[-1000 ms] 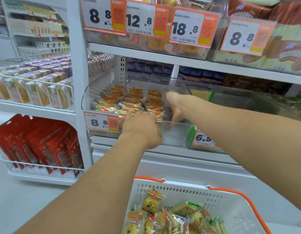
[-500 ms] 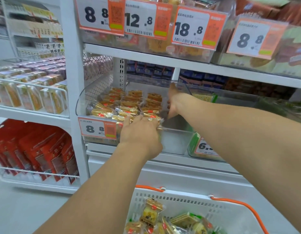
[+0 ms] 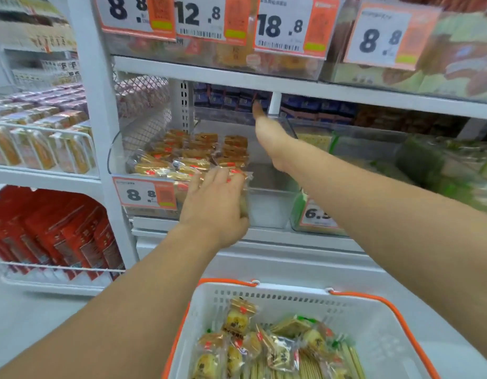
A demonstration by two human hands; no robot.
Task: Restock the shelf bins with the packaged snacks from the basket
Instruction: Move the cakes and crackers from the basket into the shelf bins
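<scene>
A clear shelf bin [image 3: 268, 206] on the middle shelf holds rows of gold and orange snack packets [image 3: 193, 153] in its left part; its right part is bare. My left hand [image 3: 215, 203] reaches over the bin's front wall and its fingers lie on the front row of packets. My right hand [image 3: 267, 135] stretches deep into the bin along its right side, fingers straight and pointing at the back, holding nothing. Below, a white basket [image 3: 373, 318] with orange handles holds several packaged snacks [image 3: 237, 321].
Price tags [image 3: 146, 194] hang on the bin fronts. A second bin with green packs [image 3: 428, 162] stands to the right. The shelf above [image 3: 291, 86] sits low over the bin. Red packs [image 3: 53, 231] fill a wire rack at lower left.
My right hand has moved from the middle of the bin up to its back wall. My left hand stays at the front row of packets. The view has tilted down, showing more of the basket.
</scene>
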